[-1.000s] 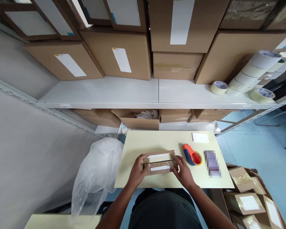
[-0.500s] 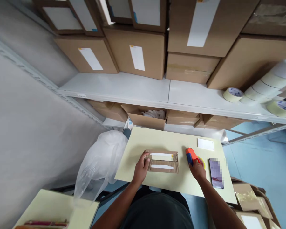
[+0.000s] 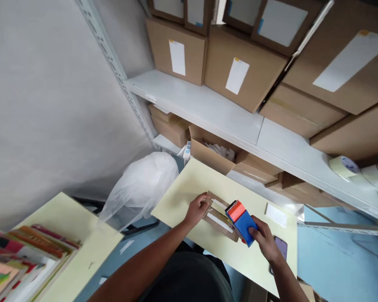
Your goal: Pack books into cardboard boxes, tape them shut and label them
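Note:
A small flat cardboard package (image 3: 231, 235) with white label strips lies on the cream table. At its left end is my left hand (image 3: 196, 211), fingers curled closed on the edge. My right hand (image 3: 263, 237) grips a blue and orange tape dispenser (image 3: 242, 220), holding it tilted over the right part of the package. A yellowish strip, apparently tape, shows along the package's middle between the label strips. The dispenser hides part of the package's right side.
A white card (image 3: 276, 215) and a phone (image 3: 281, 247) lie on the table's right. Beside its left edge hangs a clear plastic bag (image 3: 145, 184). Books (image 3: 28, 256) fill a second table at lower left. Ahead, a shelf (image 3: 201, 102) carries cardboard boxes (image 3: 239, 67) and tape rolls (image 3: 344, 166).
My right hand has lifted the tape dispenser from the table's right and brought it left over the package. My left hand remains at the package's left end. The view has turned left.

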Demonstrator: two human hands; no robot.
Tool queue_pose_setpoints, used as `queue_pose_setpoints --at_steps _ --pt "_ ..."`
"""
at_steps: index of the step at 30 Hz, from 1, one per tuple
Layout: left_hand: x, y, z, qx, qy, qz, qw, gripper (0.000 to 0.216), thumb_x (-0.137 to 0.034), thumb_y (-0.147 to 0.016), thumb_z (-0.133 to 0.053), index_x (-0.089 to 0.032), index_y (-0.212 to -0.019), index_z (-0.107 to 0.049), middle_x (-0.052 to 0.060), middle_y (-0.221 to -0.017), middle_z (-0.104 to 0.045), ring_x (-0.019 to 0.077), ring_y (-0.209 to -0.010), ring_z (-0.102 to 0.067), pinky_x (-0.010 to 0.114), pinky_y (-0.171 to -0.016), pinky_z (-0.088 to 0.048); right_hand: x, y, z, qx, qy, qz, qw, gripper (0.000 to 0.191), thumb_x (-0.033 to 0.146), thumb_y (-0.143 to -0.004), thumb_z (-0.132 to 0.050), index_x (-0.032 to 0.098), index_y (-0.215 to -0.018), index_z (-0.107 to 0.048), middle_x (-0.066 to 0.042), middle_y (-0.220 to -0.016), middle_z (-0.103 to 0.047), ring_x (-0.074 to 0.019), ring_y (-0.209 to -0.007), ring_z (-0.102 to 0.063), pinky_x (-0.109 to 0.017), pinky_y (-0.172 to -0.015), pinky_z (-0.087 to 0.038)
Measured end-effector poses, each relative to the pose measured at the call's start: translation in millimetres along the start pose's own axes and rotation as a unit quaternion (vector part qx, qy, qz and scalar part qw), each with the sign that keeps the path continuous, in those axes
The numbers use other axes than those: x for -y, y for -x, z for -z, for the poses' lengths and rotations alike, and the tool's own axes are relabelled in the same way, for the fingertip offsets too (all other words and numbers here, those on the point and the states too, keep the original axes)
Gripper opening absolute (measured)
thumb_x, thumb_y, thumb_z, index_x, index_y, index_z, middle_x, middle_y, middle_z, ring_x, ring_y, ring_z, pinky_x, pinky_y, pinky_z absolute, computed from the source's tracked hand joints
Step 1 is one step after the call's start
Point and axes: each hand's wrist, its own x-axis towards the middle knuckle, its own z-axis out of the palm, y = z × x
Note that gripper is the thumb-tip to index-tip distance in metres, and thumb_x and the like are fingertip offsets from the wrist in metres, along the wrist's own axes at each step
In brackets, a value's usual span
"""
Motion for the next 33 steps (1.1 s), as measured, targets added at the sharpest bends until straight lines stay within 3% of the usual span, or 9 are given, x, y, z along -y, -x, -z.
queue_pose_setpoints --at_steps 4,7,9,11,15,18,24,29,33 --pt "-3.1 -2.2 6.2 0.019 -0.038 -0.039 0.998 0.026 -0.02 -0.085 -0.059 -0.023 -0.108 -0.072 0.007 -0.126 -0.07 0.0216 -0.115 -0.066 0.037 -0.104 -0.05 -10.6 -22.3 -15.5 0.039 0.022 -0.025 0.999 0.031 0.048 -0.082 -0.056 0.019 -0.075 -0.057 0.003 -0.065 -0.047 -0.0146 -0.06 -0.044 -0.028 -0.056 -0.034" --pt "-13.1 5.8 15.7 -0.005 -0.07 -0.099 0.993 0.023 -0.026 -0.09 -0.058 -0.023 -0.108 -0.072 0.01 -0.127 -0.068 0.0245 -0.124 -0.06 0.04 -0.108 -0.047 -15.6 -30.9 -20.5 0.055 0.046 -0.039 0.997 0.03 0.048 -0.082 -0.056 0.018 -0.075 -0.058 0.003 -0.064 -0.047 -0.0147 -0.061 -0.044 -0.028 -0.057 -0.034" --pt "-23.8 14.1 21.9 -0.017 -0.073 -0.122 0.99 0.026 -0.032 -0.095 -0.053 -0.023 -0.108 -0.073 0.01 -0.121 -0.07 0.0244 -0.12 -0.061 0.039 -0.105 -0.048 -14.9 -33.6 -21.0 0.058 0.057 -0.043 0.996 0.03 0.047 -0.083 -0.056 0.019 -0.074 -0.057 0.003 -0.064 -0.047 -0.0147 -0.061 -0.044 -0.028 -0.057 -0.034" --pt "-35.6 21.3 26.6 0.006 -0.057 -0.093 0.994 0.032 -0.039 -0.098 -0.048 -0.023 -0.109 -0.073 0.008 -0.11 -0.074 0.022 -0.104 -0.067 0.034 -0.096 -0.051 -12.3 -34.9 -20.8 0.059 0.066 -0.045 0.995 0.029 0.047 -0.083 -0.056 0.019 -0.074 -0.056 0.003 -0.064 -0.047 -0.0146 -0.061 -0.044 -0.028 -0.057 -0.034" --pt "-52.1 22.2 28.5 0.101 -0.004 0.036 0.994 0.041 -0.049 -0.097 -0.046 -0.021 -0.097 -0.076 0.003 -0.084 -0.075 0.0191 -0.078 -0.069 0.028 -0.074 -0.051 -6.4 -35.3 -21.0 0.064 0.085 -0.043 0.993 0.028 0.045 -0.083 -0.056 0.019 -0.073 -0.056 0.003 -0.064 -0.047 -0.0145 -0.061 -0.045 -0.027 -0.057 -0.036" --pt "-54.9 13.8 24.3 0.147 0.035 0.087 0.985 0.034 -0.04 -0.092 -0.052 -0.019 -0.09 -0.077 0.0 -0.073 -0.073 0.0156 -0.064 -0.065 0.025 -0.065 -0.049 -3.4 -35.5 -22.7 0.073 0.108 -0.034 0.991 0.026 0.043 -0.084 -0.055 0.019 -0.074 -0.057 0.003 -0.065 -0.049 -0.0147 -0.062 -0.047 -0.027 -0.058 -0.037" --pt "-49.9 7.4 26.2 0.124 -0.011 0.064 0.99 0.025 -0.025 -0.085 -0.054 -0.02 -0.086 -0.078 0.0 -0.077 -0.076 0.016 -0.072 -0.067 0.024 -0.067 -0.048 1.9 -37.4 -24.6 0.09 0.18 -0.041 0.979 0.024 0.041 -0.087 -0.054 0.019 -0.082 -0.062 0.002 -0.067 -0.057 -0.0149 -0.061 -0.052 -0.026 -0.058 -0.04" --pt "-35.8 -4.6 66.2 0.018 -0.057 0.096 0.994 0.027 -0.032 -0.088 -0.052 -0.02 -0.087 -0.076 0.002 -0.083 -0.077 0.0173 -0.077 -0.069 0.025 -0.068 -0.046 -2.7 -36.4 -13.6 0.077 0.232 -0.057 0.968 0.027 0.044 -0.084 -0.055 0.018 -0.082 -0.063 0.002 -0.063 -0.058 -0.0151 -0.058 -0.052 -0.026 -0.054 -0.04" --pt "-19.1 -16.0 89.7 0.043 -0.082 0.097 0.991 0.026 -0.036 -0.086 -0.054 -0.021 -0.083 -0.075 0.002 -0.08 -0.077 0.0178 -0.074 -0.068 0.026 -0.068 -0.045 -8.0 -36.1 -9.7 0.078 0.252 -0.062 0.963 0.029 0.045 -0.084 -0.054 0.018 -0.083 -0.065 0.001 -0.063 -0.06 -0.0157 -0.058 -0.054 -0.027 -0.054 -0.041"
